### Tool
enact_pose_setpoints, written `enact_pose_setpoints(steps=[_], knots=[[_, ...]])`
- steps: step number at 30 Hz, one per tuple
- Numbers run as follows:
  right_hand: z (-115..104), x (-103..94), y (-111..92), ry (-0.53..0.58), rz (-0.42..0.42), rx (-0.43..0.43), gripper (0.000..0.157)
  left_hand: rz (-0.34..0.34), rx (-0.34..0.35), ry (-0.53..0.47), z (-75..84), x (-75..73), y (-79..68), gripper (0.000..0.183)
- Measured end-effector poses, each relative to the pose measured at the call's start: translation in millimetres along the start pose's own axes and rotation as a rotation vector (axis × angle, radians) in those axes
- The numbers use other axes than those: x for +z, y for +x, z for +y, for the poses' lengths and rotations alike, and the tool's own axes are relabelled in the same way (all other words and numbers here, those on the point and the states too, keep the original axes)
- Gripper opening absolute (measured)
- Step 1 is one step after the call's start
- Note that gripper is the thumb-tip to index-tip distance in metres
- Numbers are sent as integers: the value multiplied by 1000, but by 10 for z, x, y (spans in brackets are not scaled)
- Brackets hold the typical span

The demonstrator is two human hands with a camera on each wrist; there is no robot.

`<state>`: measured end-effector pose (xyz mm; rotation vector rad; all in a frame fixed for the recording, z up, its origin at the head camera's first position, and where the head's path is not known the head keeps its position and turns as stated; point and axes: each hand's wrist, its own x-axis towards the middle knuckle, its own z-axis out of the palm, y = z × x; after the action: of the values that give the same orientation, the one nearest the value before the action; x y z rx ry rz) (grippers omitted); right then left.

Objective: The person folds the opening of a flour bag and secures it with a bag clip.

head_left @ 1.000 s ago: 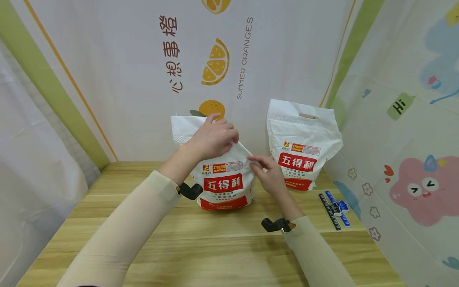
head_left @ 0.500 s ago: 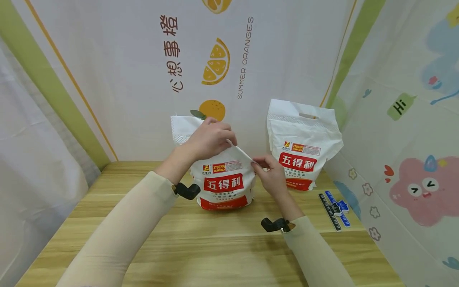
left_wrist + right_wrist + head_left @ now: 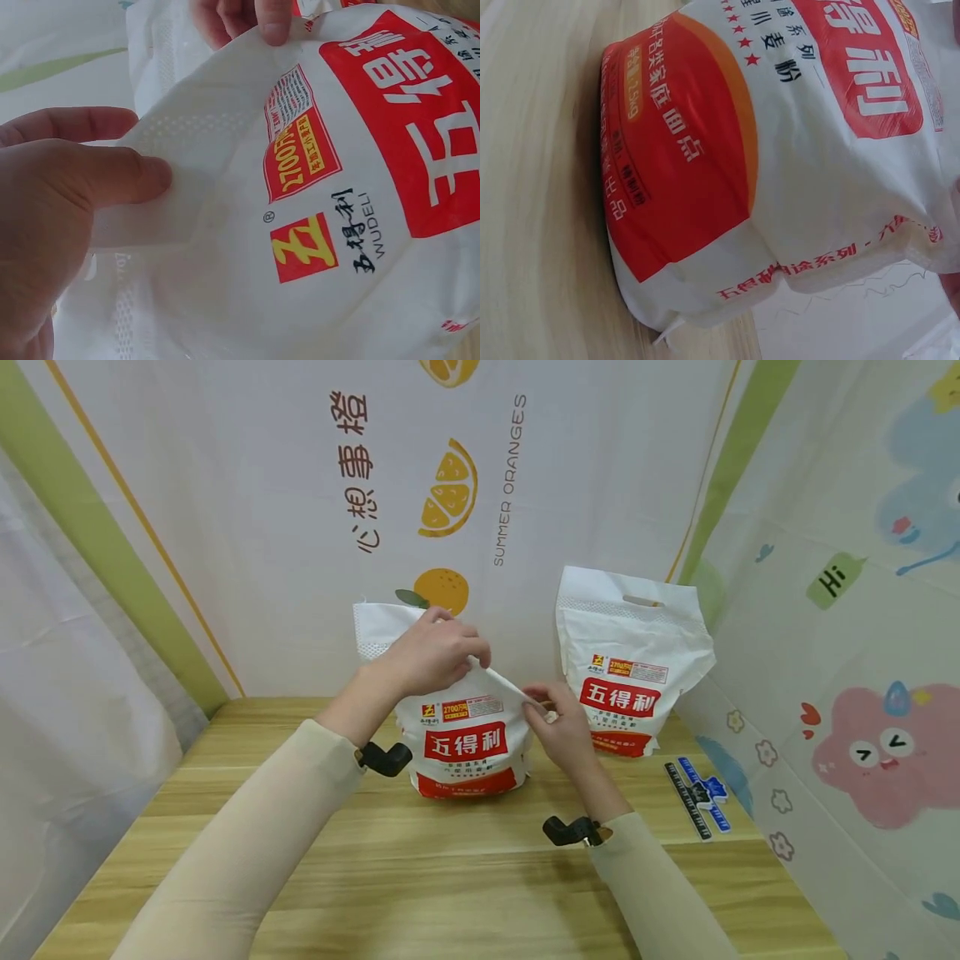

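Note:
A white flour bag (image 3: 467, 768) with red printing stands upright on the wooden table, its upper right part folded over along a slanting edge. My left hand (image 3: 438, 656) pinches that folded top; in the left wrist view the thumb of the left hand (image 3: 67, 187) presses on the front of the white fabric. At the right end of the slanting edge, my right hand (image 3: 561, 727) pinches the bag's corner between thumb and fingers. The right wrist view shows the bag's side and red base (image 3: 697, 150), with only slivers of fingers at its right border.
A second white flour bag (image 3: 637, 635) with a cut-out handle stands behind and to the right. Blue and black flat pieces (image 3: 701, 797) lie on the table (image 3: 420, 893) near its right edge. Printed curtains (image 3: 285, 527) hang behind and at both sides.
My left hand has shifted slightly left and down along the bag's top. The right fingers have dropped a little at the corner, and the slanting edge shows more plainly.

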<state>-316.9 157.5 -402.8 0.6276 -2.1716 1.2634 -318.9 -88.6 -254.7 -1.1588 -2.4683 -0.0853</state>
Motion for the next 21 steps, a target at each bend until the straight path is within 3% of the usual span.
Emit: enact_pose_setpoints(steps=[4,9,15,21], knots=[[-2,-5,0,-25,-28,18,29,-35,1,41,10,-22,11,27],[3,13,-1,-32,28,-24,24,-8,23,101,26,-25,33,24],[-13,24,-15,-227,50,-168,28,52,63,191,13,1,33,21],[4,72,-48,-457,85,-363,34,107,157,253,8,35,17,16]])
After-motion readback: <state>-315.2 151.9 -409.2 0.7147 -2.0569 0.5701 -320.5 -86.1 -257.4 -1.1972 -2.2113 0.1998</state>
